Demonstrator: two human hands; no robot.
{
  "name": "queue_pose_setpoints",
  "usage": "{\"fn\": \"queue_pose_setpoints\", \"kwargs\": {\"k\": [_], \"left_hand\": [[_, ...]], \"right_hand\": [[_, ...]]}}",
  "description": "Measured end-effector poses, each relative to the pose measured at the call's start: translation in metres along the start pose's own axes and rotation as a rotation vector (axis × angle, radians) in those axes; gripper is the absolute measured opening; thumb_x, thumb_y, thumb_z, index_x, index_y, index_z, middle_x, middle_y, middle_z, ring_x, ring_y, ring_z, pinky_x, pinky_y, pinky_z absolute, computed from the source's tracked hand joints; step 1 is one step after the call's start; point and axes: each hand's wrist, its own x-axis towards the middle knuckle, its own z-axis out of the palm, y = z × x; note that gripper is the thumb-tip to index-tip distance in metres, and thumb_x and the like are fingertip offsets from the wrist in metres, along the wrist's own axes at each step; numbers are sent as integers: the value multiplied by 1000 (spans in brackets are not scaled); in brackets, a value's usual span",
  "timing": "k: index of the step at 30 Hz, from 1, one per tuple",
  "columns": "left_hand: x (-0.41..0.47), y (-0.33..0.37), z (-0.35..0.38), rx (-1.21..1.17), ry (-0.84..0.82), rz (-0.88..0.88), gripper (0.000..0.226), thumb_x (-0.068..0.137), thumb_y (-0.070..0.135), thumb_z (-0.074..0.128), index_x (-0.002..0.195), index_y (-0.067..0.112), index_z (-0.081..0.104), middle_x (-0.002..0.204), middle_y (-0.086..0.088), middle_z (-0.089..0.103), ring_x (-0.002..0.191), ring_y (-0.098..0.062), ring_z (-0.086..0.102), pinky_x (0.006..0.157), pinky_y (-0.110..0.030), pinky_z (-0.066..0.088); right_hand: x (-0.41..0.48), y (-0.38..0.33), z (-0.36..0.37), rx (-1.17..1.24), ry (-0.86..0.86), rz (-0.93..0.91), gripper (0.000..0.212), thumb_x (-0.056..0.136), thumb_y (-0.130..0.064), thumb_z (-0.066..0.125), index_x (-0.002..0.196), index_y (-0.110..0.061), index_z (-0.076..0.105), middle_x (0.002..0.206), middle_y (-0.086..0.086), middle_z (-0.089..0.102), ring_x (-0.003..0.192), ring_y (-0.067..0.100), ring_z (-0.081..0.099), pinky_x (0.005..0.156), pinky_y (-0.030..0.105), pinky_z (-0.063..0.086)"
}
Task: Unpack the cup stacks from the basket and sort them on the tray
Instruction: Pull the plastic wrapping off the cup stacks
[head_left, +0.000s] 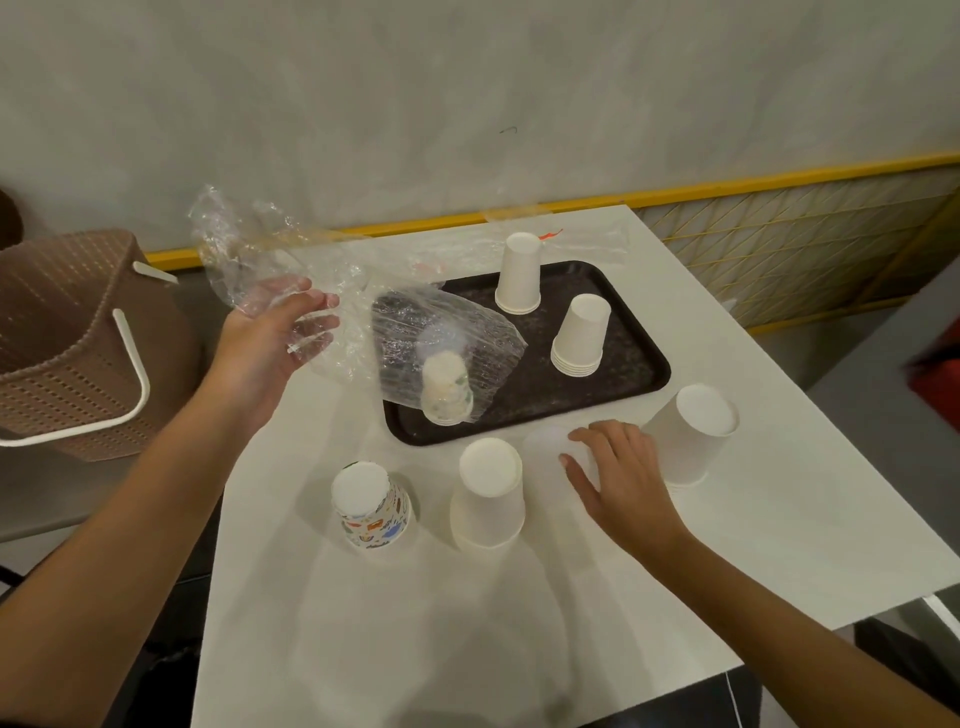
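The black tray (626, 382) lies on the white table and carries two upside-down white cup stacks (518, 273) (581, 335) and a printed cup stack (445, 391) seen through plastic. In front of the tray stand a printed stack (371, 504), a white stack (488, 493) and, at the right, another white stack (696, 431). My right hand (623, 478) grips a blurred white stack (545, 454) between those two. My left hand (270, 338), palm up, holds a clear plastic wrapper (249, 254) above the table's left edge. The brown basket (62, 343) stands at the far left.
A second clear wrapper (571, 239) lies behind the tray near the wall. A yellow-framed grid panel (800, 244) leans at the right. The table (467, 639) ends a little left of my left hand, with a gap before the basket.
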Motion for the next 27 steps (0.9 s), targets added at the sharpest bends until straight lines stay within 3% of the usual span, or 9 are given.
{"fn": "queue_pose_setpoints", "kwargs": {"k": [2,5,10,13,15,17,21,24,27], "left_hand": [[1,2,4,7,-8,8,17,86,11,60,83,26,54,72,9,70,72,-10,64,77,-26,48],[-2,10,13,32,-24,40,17,86,9,59,83,24,53,67,10,70,73,-11,62,75,-23,49],[-10,24,21,-114,-62,44,15,88,5,56,87,19,54,67,6,69,69,-12,66,75,-31,56],[-19,25,26,-210,-53,15,9,90,7,54,90,15,54,71,-1,65,66,-15,67,72,-33,57],[-26,24,28,-295,-59,-34,3,93,11,51,94,12,53,68,-3,67,67,-16,69,71,-33,57],[-30,23,24,-409,-92,-90,6,95,14,47,96,10,52,71,-6,69,72,-20,71,72,-34,57],[-31,30,0,-487,-111,-123,10,95,17,48,100,10,53,79,-10,73,80,-26,70,68,-36,60],[-25,34,-25,-417,-24,-71,13,94,19,50,105,11,52,82,-9,67,74,-25,64,59,-33,60],[-14,30,-50,-230,70,27,19,92,20,54,107,11,48,91,-8,61,73,-20,61,56,-26,58]], "right_hand": [[16,-6,-16,130,63,78,21,85,-25,57,95,-8,65,95,9,68,85,23,64,77,27,46],[52,-20,-51,432,119,213,23,89,-16,58,110,-8,55,103,4,57,94,12,51,81,17,40],[108,-67,-107,647,81,116,42,86,-32,57,123,-14,48,115,-6,50,106,9,49,87,3,32],[120,-99,-120,457,-177,-123,73,79,-53,55,141,-25,29,143,-6,33,135,12,26,109,23,15],[124,-116,-118,199,-314,-251,94,76,-60,59,147,-28,6,155,-2,11,141,13,6,110,24,2],[130,-129,-111,25,-319,-321,93,83,-54,55,147,-27,-6,155,3,8,141,19,7,112,26,2],[152,-142,-105,-44,-221,-339,64,90,-24,52,146,-19,20,129,7,49,117,26,44,98,28,24],[164,-142,-105,-71,-100,-487,48,66,-6,67,113,-11,62,87,8,66,77,30,61,73,31,41],[173,-134,-98,-174,37,-559,49,46,4,74,91,-16,69,69,0,64,61,23,60,67,24,40]]}}
